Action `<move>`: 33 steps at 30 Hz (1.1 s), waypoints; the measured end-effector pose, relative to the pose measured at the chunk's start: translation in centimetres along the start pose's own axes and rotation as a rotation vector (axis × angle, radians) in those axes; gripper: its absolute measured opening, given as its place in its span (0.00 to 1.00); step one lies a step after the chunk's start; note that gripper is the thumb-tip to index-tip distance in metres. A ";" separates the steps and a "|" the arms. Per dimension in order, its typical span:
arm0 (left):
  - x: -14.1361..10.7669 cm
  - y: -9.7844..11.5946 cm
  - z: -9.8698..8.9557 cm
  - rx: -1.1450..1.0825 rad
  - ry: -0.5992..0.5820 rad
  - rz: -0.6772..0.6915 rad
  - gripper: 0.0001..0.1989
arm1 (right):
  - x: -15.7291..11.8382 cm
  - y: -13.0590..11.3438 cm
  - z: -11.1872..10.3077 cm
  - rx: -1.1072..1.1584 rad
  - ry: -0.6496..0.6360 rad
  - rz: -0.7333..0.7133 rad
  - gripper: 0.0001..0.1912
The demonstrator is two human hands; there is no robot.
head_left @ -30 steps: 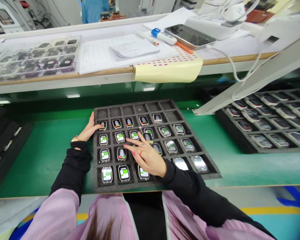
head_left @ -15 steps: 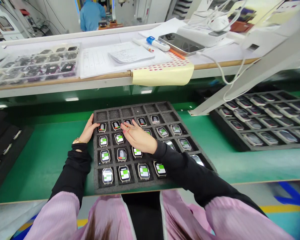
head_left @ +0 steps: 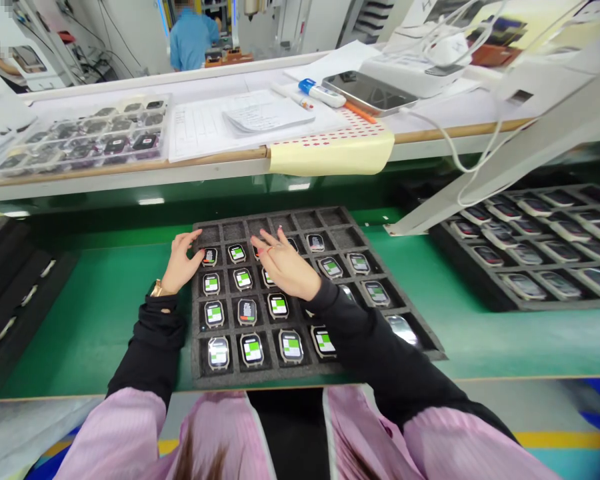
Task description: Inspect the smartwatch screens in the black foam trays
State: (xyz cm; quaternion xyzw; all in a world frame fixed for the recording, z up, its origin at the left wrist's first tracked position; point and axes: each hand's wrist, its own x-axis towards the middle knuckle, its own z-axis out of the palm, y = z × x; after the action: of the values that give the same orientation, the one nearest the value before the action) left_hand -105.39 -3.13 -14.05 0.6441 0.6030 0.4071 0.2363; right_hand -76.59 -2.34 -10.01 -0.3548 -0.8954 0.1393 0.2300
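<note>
A dark grey foam tray (head_left: 300, 373) lies on the green bench, its compartments holding several square smartwatch bodies with lit screens. My left hand (head_left: 181, 262) is at the tray's upper left edge, fingers apart, the thumb by a watch (head_left: 209, 257) with text and a red-green bar. My right hand (head_left: 289, 265) hovers over the middle of the same row with fingers spread, partly covering the watches below. Beside it, a watch (head_left: 237, 253) shows green and white blocks, as do several in the nearer rows. The back row of compartments holds no watches.
Another foam tray of watches (head_left: 540, 250) stands at the right behind a white slanted post (head_left: 480, 160). Stacked dark trays (head_left: 17, 300) are at the left. The shelf above carries a clear plastic tray (head_left: 85, 137), papers (head_left: 267, 117), a phone (head_left: 370, 92) and white cables. Someone in blue works beyond.
The second watch in the upper watch row has switched from text with a red-green bar to green and white blocks. My right hand's fingers have spread, and my left fingers reach farther over the edge.
</note>
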 end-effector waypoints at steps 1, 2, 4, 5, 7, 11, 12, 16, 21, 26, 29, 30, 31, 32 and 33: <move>-0.2 0.5 -0.3 0.047 -0.030 0.021 0.27 | -0.1 0.5 -0.5 0.032 0.031 0.020 0.27; -0.3 0.9 -0.5 0.089 -0.067 0.038 0.26 | -0.2 1.0 -1.0 0.061 0.060 0.044 0.27; -0.5 1.5 -0.8 0.163 -0.138 0.061 0.25 | -0.5 2.0 -1.8 0.111 0.112 0.104 0.28; -0.5 1.6 -0.8 0.195 -0.167 0.068 0.25 | -0.6 2.5 -2.2 0.132 0.133 0.135 0.28; -0.3 1.9 -0.9 0.256 -0.208 0.069 0.26 | -0.9 3.4 -2.7 0.167 0.162 0.192 0.28; 0.2 2.3 -0.9 0.352 -0.274 0.037 0.29 | -1.3 4.4 -3.1 0.206 0.182 0.256 0.29; 0.4 2.5 -0.9 0.371 -0.286 0.029 0.29 | -1.3 4.4 -3.1 0.211 0.178 0.261 0.28; 0.7 3.7 -0.8 0.406 -0.328 0.022 0.27 | -1.0 4.2 -3.2 0.224 0.152 0.286 0.28; 0.8 4.4 -0.7 0.367 -0.372 0.024 0.25 | -0.7 3.4 -3.8 0.191 0.089 0.375 0.27; 0.6 4.0 -0.3 0.279 -0.312 0.002 0.23 | 0.6 3.1 -3.3 0.160 -0.052 0.433 0.21; -0.2 4.0 0.3 0.217 -0.219 -0.005 0.23 | 2.1 3.3 -2.3 0.116 -0.113 0.450 0.17; -0.5 4.0 0.6 0.190 -0.186 -0.007 0.23 | 2.6 3.4 -2.0 0.098 -0.129 0.456 0.16; -0.8 4.2 0.8 0.157 -0.156 -0.009 0.24 | 3.0 3.5 -1.7 0.082 -0.145 0.462 0.16; -1.1 4.3 1.1 0.119 -0.131 -0.009 0.24 | 3.4 3.6 -1.3 0.066 -0.161 0.467 0.16; -1.3 4.5 1.2 0.080 -0.114 -0.008 0.24 | 3.7 3.6 -1.1 0.053 -0.179 0.471 0.16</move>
State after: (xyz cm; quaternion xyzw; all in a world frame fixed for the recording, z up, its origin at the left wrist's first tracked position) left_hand -101.69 -4.86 -11.50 0.6729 0.6068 0.3442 0.2460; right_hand -76.34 2.89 -9.45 -0.5336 -0.8010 0.2432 0.1204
